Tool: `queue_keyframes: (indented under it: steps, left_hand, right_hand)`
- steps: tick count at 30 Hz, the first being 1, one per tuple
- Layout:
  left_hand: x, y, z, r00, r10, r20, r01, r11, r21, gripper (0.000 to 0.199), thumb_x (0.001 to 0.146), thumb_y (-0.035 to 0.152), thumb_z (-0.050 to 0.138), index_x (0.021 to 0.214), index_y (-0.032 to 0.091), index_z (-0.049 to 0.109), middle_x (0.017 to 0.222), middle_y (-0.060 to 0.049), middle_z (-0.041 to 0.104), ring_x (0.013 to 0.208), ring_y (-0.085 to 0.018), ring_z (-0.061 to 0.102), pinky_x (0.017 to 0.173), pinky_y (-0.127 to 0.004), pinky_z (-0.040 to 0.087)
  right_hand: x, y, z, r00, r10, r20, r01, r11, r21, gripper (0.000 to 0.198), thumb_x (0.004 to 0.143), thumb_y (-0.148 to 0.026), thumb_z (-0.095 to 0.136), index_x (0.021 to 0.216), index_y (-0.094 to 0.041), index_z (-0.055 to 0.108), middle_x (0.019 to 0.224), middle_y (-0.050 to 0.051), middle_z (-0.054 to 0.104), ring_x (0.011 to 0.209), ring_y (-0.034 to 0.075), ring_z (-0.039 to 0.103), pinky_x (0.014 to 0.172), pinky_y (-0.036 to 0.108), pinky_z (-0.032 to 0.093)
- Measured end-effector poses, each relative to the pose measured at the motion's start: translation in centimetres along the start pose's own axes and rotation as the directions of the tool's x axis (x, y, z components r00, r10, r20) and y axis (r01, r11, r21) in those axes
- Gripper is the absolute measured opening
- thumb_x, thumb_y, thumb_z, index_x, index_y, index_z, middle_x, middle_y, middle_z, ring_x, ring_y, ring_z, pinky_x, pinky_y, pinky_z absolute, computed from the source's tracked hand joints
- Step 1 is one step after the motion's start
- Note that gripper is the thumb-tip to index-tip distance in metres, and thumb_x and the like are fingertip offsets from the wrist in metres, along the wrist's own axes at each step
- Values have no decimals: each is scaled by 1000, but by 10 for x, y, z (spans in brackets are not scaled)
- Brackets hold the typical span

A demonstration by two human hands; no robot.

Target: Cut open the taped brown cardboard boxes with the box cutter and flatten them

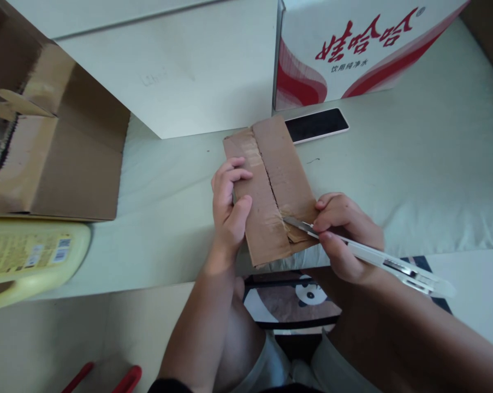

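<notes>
Left grip (232, 204) on brown cardboard box (282, 183), seam (271, 185) split.

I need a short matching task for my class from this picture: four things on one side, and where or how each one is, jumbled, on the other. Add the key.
Column one
1. Left hand
2. Knife
3. Phone
4. Yellow jug

Column two
A. lying flat, its screen dark
B. at the picture's left edge
C. held in the right hand
D. against the left side of the small cardboard box

Right pairs: 1-D, 2-C, 3-A, 4-B
</notes>
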State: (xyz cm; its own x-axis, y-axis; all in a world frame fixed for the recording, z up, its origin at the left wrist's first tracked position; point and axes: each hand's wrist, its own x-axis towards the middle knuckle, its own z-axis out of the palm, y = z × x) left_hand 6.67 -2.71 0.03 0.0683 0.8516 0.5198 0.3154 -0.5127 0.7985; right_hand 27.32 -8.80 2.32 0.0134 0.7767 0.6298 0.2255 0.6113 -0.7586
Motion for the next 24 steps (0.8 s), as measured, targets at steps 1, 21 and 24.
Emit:
queue_keyframes:
  steps: [1,21,24]
  left_hand:
    - [0,0,0,1000,1,0,-1,1000,4,26,94,46,53,111,27,62,140,-8,60,138,-33,52,119,-53,40]
    - [0,0,-1,1000,-2,9,2,1000,12,23,91,34,53,111,28,61,140,-7,59,138,-31,50,120,-51,39]
    - [0,0,-1,1000,-3,18,3,1000,27,24,93,39,52,112,28,60,141,-7,59,139,-32,50,120,-52,39]
  right_hand:
    - [0,0,0,1000,3,0,-3,1000,0,10,87,-17,63,83,-25,67,71,1,62,72,19,59,77,43,55]
    - [0,-1,-1,1000,6,8,-6,1000,-6,12,84,-15,61,82,-25,67,73,0,62,72,19,59,78,43,54]
    - [0,-1,-1,1000,14,10,-14,1000,-6,11,85,-15,61,82,-25,67,72,0,62,72,19,59,78,43,54]
